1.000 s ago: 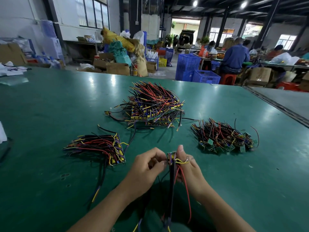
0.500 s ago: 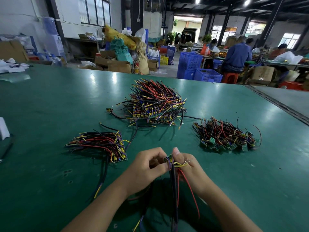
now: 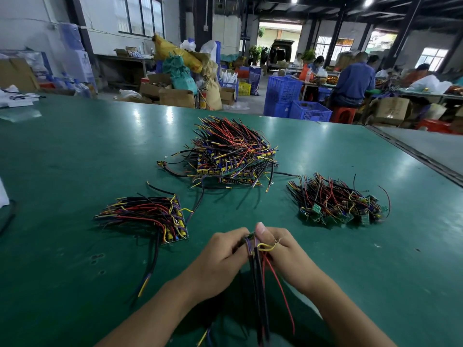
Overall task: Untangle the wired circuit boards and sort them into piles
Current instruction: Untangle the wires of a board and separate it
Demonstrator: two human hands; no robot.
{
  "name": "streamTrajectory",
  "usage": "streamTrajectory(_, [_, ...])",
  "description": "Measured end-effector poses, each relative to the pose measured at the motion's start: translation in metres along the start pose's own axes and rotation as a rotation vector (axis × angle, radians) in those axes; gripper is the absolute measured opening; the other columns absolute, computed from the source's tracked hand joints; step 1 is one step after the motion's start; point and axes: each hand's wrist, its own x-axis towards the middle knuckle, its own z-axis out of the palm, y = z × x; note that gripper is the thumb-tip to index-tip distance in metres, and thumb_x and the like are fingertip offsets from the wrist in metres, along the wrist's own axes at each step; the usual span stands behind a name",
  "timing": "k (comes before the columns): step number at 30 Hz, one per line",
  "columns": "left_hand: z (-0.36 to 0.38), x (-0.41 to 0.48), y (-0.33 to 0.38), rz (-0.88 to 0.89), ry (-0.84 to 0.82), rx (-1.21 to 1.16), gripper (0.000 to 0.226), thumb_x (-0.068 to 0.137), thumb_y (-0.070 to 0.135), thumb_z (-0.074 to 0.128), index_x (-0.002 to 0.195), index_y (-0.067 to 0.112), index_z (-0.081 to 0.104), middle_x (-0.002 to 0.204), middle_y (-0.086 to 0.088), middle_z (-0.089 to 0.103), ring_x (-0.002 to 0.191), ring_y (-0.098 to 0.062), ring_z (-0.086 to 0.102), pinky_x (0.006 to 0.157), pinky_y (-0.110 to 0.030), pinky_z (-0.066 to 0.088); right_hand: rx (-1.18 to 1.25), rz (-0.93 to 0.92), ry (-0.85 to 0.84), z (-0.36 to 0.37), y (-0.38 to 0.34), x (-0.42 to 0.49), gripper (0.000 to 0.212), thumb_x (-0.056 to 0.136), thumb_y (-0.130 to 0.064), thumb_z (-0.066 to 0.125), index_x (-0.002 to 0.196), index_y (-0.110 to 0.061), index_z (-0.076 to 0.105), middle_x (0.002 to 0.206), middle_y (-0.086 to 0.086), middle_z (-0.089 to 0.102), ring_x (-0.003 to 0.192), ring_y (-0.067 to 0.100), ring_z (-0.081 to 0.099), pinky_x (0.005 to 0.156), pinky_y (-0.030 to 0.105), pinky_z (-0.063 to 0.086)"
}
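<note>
Between both hands (image 3: 253, 249), a mostly hidden board (image 3: 250, 238).

Piles of wired boards on the table: 3, namely left pile (image 3: 147, 216), middle pile (image 3: 233, 152), right pile (image 3: 337, 202)
Held wired board (image 3: 251, 242): 1
Hands: 2, left hand (image 3: 220, 256), right hand (image 3: 283, 251)

On the table (image 3: 75, 151) before you lie three piles: one at near left (image 3: 147, 216), a bigger one (image 3: 233, 151) farther off in the middle, one at right (image 3: 338, 204). Your hands meet nearest you, between the side piles.
</note>
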Motion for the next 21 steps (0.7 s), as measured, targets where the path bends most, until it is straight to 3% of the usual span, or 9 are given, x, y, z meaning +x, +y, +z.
streamTrajectory(2, [0.001, 0.0, -0.002, -0.006, -0.018, -0.08, 0.062, 0.091, 0.061, 0.047, 0.09, -0.001, 0.054, 0.066, -0.01, 0.043, 0.062, -0.013, 0.038, 0.054, -0.04, 0.033, 0.015, 0.001, 0.007, 0.0, -0.002, 0.0, 0.049, 0.095, -0.052, 0.041, 0.057, -0.022, 0.048, 0.056, -0.003, 0.034, 0.051, 0.011, 0.027, 0.051, 0.022, 0.026])
streamTrajectory(4, [0.003, -0.001, -0.004, -0.021, -0.028, -0.217, 0.054, 0.089, 0.063, 0.051, 0.083, 0.009, 0.052, 0.066, -0.009, 0.034, 0.057, -0.015, 0.031, 0.052, -0.032, 0.027, 0.047, 0.013, 0.014, 0.001, -0.003, 0.0, 0.048, 0.095, -0.048, 0.039, 0.054, -0.026, 0.046, 0.053, -0.01, 0.031, 0.047, 0.007, 0.025, 0.047, 0.018, 0.025])
streamTrajectory(7, [0.005, -0.001, -0.005, -0.068, -0.065, -0.369, 0.036, 0.087, 0.059, 0.057, 0.079, 0.025, 0.053, 0.069, -0.011, 0.029, 0.06, -0.031, 0.024, 0.057, -0.043, 0.022, 0.114, 0.033, -0.022, 0.002, -0.003, -0.002, 0.051, 0.095, -0.049, 0.037, 0.054, -0.025, 0.056, 0.055, -0.005, 0.028, 0.049, 0.01, 0.022, 0.048, 0.021, 0.021])
streamTrajectory(9, [0.004, -0.002, -0.006, -0.083, -0.082, -0.373, 0.035, 0.087, 0.061, 0.057, 0.08, 0.026, 0.053, 0.07, -0.008, 0.029, 0.06, -0.028, 0.023, 0.056, -0.041, 0.02, 0.157, 0.056, -0.045, 0.003, -0.004, -0.005, 0.054, 0.092, -0.054, 0.041, 0.058, -0.015, 0.056, 0.056, -0.001, 0.026, 0.051, 0.012, 0.019, 0.048, 0.024, 0.019])
streamTrajectory(11, [0.002, -0.003, -0.007, -0.088, -0.097, -0.353, 0.041, 0.088, 0.063, 0.055, 0.081, 0.022, 0.051, 0.07, -0.008, 0.029, 0.061, -0.023, 0.021, 0.055, -0.037, 0.017, 0.213, 0.092, -0.049, 0.003, -0.003, -0.006, 0.071, 0.085, -0.06, 0.049, 0.071, 0.009, 0.045, 0.055, -0.002, 0.025, 0.049, 0.012, 0.018, 0.046, 0.021, 0.019])
streamTrajectory(15, [-0.002, -0.005, -0.005, -0.113, -0.105, -0.379, 0.049, 0.085, 0.064, 0.057, 0.084, 0.015, 0.051, 0.075, -0.01, 0.031, 0.068, -0.033, 0.02, 0.061, -0.044, 0.013, 0.287, 0.123, -0.055, 0.006, -0.001, -0.006, 0.082, 0.079, -0.064, 0.055, 0.072, 0.016, 0.037, 0.052, -0.003, 0.027, 0.048, 0.012, 0.018, 0.044, 0.019, 0.02])
streamTrajectory(17, [-0.001, -0.006, -0.002, -0.116, -0.12, -0.384, 0.049, 0.085, 0.063, 0.058, 0.086, 0.014, 0.052, 0.077, -0.01, 0.033, 0.069, -0.034, 0.021, 0.065, -0.047, 0.012, 0.283, 0.137, -0.038, 0.009, -0.002, -0.006, 0.085, 0.08, -0.065, 0.059, 0.073, 0.017, 0.039, 0.055, 0.007, 0.027, 0.052, 0.017, 0.017, 0.048, 0.022, 0.018])
streamTrajectory(19, [-0.001, -0.006, 0.001, -0.11, -0.118, -0.378, 0.054, 0.087, 0.06, 0.058, 0.087, 0.006, 0.049, 0.079, -0.009, 0.036, 0.07, -0.03, 0.023, 0.066, -0.044, 0.014, 0.269, 0.148, -0.016, 0.009, -0.005, -0.006, 0.077, 0.077, -0.066, 0.06, 0.071, 0.01, 0.047, 0.065, 0.013, 0.031, 0.059, 0.022, 0.02, 0.056, 0.031, 0.016])
streamTrajectory(21, [-0.003, -0.004, 0.004, -0.064, -0.091, -0.254, 0.051, 0.089, 0.057, 0.054, 0.083, 0.007, 0.047, 0.073, -0.006, 0.037, 0.066, -0.021, 0.029, 0.061, -0.038, 0.023, 0.186, 0.119, -0.005, 0.007, -0.009, -0.007, 0.054, 0.078, -0.067, 0.056, 0.06, -0.017, 0.059, 0.061, 0.012, 0.036, 0.055, 0.017, 0.027, 0.054, 0.03, 0.019])
